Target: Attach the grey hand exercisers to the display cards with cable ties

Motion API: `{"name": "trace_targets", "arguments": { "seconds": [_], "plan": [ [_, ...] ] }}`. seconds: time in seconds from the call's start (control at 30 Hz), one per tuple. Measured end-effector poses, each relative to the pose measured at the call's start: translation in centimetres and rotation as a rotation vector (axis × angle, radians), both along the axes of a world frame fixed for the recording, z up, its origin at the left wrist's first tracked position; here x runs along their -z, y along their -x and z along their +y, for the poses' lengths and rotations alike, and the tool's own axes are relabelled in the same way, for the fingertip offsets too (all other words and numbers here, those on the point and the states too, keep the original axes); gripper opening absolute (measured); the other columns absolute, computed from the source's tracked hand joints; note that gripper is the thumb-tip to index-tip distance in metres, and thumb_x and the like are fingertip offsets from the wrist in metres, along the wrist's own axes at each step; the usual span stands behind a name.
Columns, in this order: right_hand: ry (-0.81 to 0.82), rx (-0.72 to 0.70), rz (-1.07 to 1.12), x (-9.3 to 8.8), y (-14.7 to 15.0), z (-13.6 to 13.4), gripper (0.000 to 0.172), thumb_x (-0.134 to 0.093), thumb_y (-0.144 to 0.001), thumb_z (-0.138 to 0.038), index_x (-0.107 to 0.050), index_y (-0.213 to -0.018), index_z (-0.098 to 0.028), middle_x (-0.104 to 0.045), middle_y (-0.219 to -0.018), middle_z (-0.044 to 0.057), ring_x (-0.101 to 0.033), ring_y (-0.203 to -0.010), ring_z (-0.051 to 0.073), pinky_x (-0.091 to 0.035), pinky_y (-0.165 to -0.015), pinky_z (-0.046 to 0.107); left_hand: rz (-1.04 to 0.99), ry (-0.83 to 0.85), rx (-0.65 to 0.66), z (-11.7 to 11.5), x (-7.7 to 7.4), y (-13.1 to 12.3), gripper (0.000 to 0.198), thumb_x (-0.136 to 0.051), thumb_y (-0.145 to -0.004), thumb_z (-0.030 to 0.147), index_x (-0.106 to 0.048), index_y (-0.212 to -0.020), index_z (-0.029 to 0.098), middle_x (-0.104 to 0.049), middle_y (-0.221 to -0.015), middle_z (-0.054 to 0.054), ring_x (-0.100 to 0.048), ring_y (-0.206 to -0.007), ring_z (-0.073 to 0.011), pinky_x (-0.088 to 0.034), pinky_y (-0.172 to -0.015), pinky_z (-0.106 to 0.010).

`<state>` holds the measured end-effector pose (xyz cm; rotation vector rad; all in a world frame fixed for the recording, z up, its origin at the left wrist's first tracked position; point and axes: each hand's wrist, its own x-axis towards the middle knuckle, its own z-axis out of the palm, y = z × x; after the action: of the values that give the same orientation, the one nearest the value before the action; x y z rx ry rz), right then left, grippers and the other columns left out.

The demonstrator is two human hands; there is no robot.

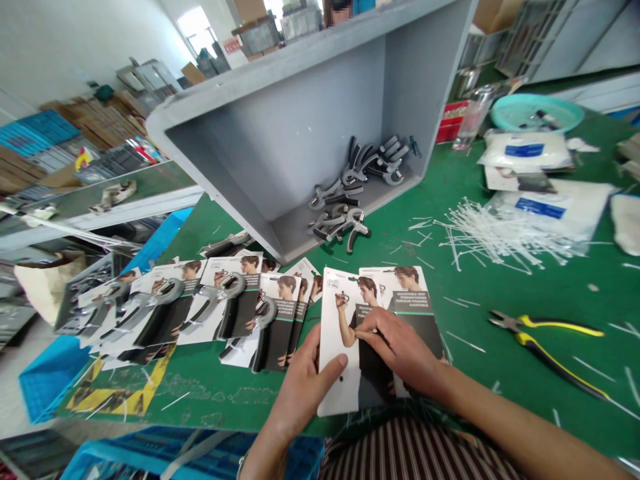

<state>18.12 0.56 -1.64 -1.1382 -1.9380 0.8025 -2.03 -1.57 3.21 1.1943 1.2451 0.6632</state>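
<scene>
My left hand [313,377] grips the left edge of a printed packaging card [340,380], thumb on its front and fingers behind. My right hand [400,347] is over the same card, its thumb and fingertips pinched against the printed arm. Whatever lies between those fingertips is too small to make out. Another printed card [417,300] lies partly under my right hand. To the left, several cards with grey-and-black hand grips [220,300] on them overlap in a row. Loose hand grips [345,223] sit at the mouth of a tipped grey bin [310,133].
Yellow-and-black pliers [545,347] lie on the green table [500,380] at the right. Behind them is a heap of white cable ties [500,233], beside plastic bags [530,150] and a turquoise basin [537,110]. Blue crates [200,453] stand below the front edge.
</scene>
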Motion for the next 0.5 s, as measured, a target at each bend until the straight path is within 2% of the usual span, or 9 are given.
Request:
{"name": "trace_targets", "arguments": {
  "seconds": [0.2, 0.3, 0.4, 0.5],
  "plan": [
    [-0.005, -0.096, -0.038, -0.6, -0.2, 0.2, 0.018, -0.043, -0.101, -0.020, -0.060, -0.106, -0.022, -0.068, -0.102, 0.005, -0.061, -0.095, 0.019, -0.047, -0.087, 0.034, -0.034, -0.003, -0.048, 0.0, 1.0, -0.4, 0.054, -0.066, -0.085, 0.033, -0.051, -0.135, 0.021, -0.065, -0.128, -0.007, -0.063, -0.113, -0.0240, -0.049, -0.093, -0.029],
    [0.019, -0.099, -0.045, -1.4, -0.9, 0.2, 0.019, -0.043, -0.100, -0.019, -0.061, -0.105, -0.022, -0.069, -0.104, 0.005, -0.063, -0.096, 0.020, -0.048, -0.088, 0.034, -0.031, -0.038, -0.103, 0.2, 1.1, -0.6, 0.052, -0.068, -0.083, 0.033, -0.054, -0.131, 0.020, -0.067, -0.126, -0.007, -0.063, -0.111, -0.0241, -0.049, -0.093, -0.030],
    [0.026, -0.022, -0.033, -2.5, -2.9, -0.6, 0.018, -0.045, -0.099, -0.019, -0.062, -0.104, -0.023, -0.070, -0.100, 0.005, -0.065, -0.093, 0.019, -0.050, -0.085, 0.032, -0.057, -0.008, -0.135, 0.1, 1.1, -1.2, 0.045, -0.070, -0.081, 0.035, -0.060, -0.122, 0.018, -0.070, -0.118, -0.008, -0.066, -0.103, -0.0234, -0.051, -0.088, -0.029],
    [0.064, 0.084, -0.030, -3.2, -6.3, -2.6, 0.017, -0.048, -0.098, -0.023, -0.063, -0.103, -0.026, -0.071, -0.096, 0.004, -0.066, -0.088, 0.019, -0.051, -0.080, 0.031, -0.140, 0.113, -0.063, -0.5, 1.1, -2.5, 0.038, -0.072, -0.080, 0.038, -0.065, -0.110, 0.017, -0.074, -0.101, -0.007, -0.068, -0.087, -0.0210, -0.052, -0.074, -0.026]
  ]
}}
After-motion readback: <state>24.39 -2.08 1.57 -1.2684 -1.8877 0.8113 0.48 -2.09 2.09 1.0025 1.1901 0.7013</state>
